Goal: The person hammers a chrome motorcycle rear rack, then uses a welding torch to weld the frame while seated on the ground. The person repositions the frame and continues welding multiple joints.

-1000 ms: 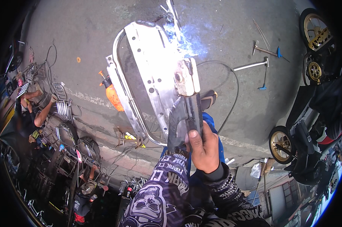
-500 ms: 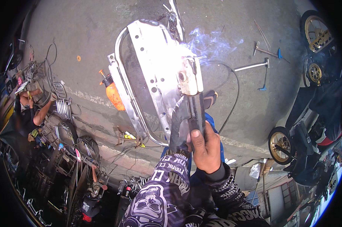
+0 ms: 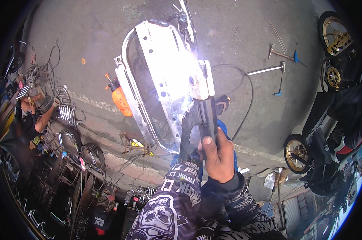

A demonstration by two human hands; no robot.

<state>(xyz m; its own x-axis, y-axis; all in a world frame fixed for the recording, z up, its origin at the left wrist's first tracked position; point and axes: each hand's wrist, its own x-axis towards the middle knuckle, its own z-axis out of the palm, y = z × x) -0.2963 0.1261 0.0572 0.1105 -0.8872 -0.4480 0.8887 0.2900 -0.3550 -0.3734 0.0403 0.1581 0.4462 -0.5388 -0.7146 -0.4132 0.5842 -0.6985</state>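
A shiny metal frame (image 3: 147,44), made of bent tube and a plate with several holes, stands before me under a blinding white glare. Beside it is a long dark metal piece (image 3: 208,116) with a brightly lit block-shaped end. My right hand (image 3: 220,158) is closed round the near end of this piece, thumb on top. My left forearm reaches up beside it; a dark, glove-like shape (image 3: 189,132) continues from the sleeve, against the dark piece. Its fingers cannot be made out. What touches the frame inside the glare is hidden.
An orange spray bottle (image 3: 120,100) stands left of the frame. Two hammers, one a steel hammer (image 3: 269,71), lie on the floor at right near a cable (image 3: 251,100). Motorcycle parts with a gold wheel (image 3: 297,154) line the right. A seated person (image 3: 33,116) is at far left.
The bluish smoke right of the frame has gone, and the glare around the block-shaped end has shrunk. My right hand keeps its place. At lower left, another person's arm has moved away.
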